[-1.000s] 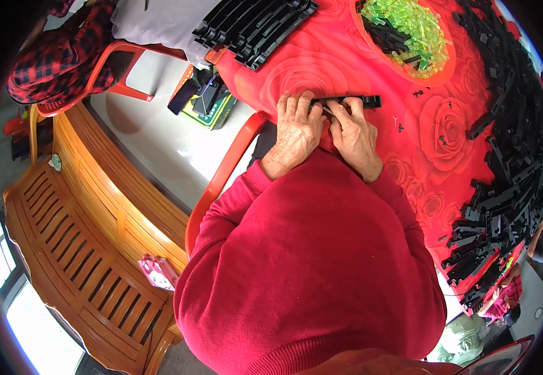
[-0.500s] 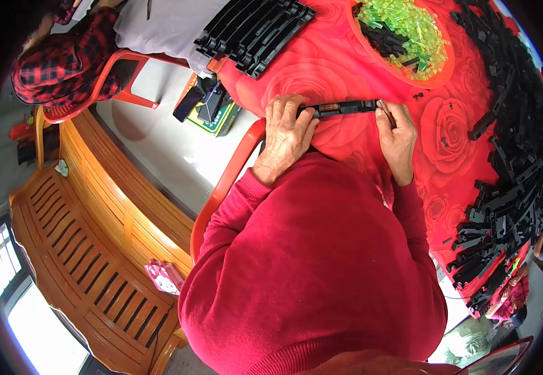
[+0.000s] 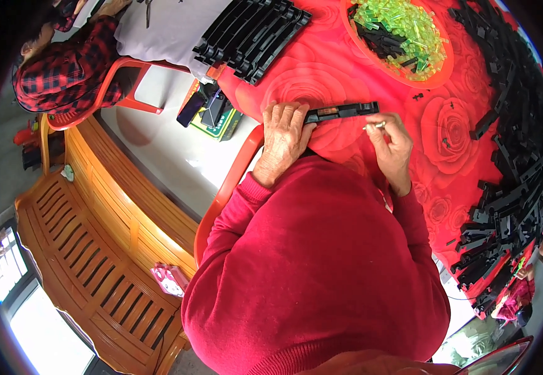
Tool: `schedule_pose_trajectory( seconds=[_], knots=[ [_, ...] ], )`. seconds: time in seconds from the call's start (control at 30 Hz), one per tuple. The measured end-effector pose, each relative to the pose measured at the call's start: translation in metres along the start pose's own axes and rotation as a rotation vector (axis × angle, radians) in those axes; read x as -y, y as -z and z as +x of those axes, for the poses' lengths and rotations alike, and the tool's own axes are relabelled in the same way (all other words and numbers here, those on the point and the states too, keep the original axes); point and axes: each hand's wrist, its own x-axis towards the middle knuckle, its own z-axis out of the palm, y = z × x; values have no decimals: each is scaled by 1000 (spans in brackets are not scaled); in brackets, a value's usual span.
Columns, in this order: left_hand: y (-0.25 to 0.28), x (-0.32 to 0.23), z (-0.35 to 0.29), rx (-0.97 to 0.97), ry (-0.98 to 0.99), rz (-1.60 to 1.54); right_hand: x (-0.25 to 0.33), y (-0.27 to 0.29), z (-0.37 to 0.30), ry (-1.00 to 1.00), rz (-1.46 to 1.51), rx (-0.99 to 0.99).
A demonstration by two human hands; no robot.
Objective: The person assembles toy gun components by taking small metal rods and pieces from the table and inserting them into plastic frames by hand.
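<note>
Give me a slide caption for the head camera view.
Left hand grips a black strip; right hand pinches a small pale item above a red tablecloth.

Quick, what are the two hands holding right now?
Left hand: closed on the left end of a long black part.
Right hand: closed, pinching a small, thin, pale object; exactly what it is can't be told.

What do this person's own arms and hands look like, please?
Plain crimson sleeves reach down to close-fitting cuffs at the wrists. The left hand and the right hand are bare, without gloves; no ring or watch can be made out.
</note>
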Motion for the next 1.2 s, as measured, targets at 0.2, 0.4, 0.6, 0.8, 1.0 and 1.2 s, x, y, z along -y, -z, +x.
schedule_pose_trajectory(
  seconds=[0.2, 0.4, 0.6, 0.8, 1.0, 1.2],
  knots=[
    [-3, 7, -2, -33, 17, -86, -4, 0, -15, 66, -135, 63],
    [-11, 12, -6, -72, 33, -168, 6, 0, -10, -104, -139, 91],
    [-9, 11, -5, -81, 34, -206, 21, -35, 17, -12, -42, 55],
    [-8, 10, -3, -105, 45, -240, 11, -59, 27, 55, -77, 125],
    [-12, 12, -6, -121, 30, -235, 10, -60, 32, 81, -115, 198],
    [-11, 11, -4, -130, 39, -254, 12, -59, 32, 99, -159, 238]
  ],
)
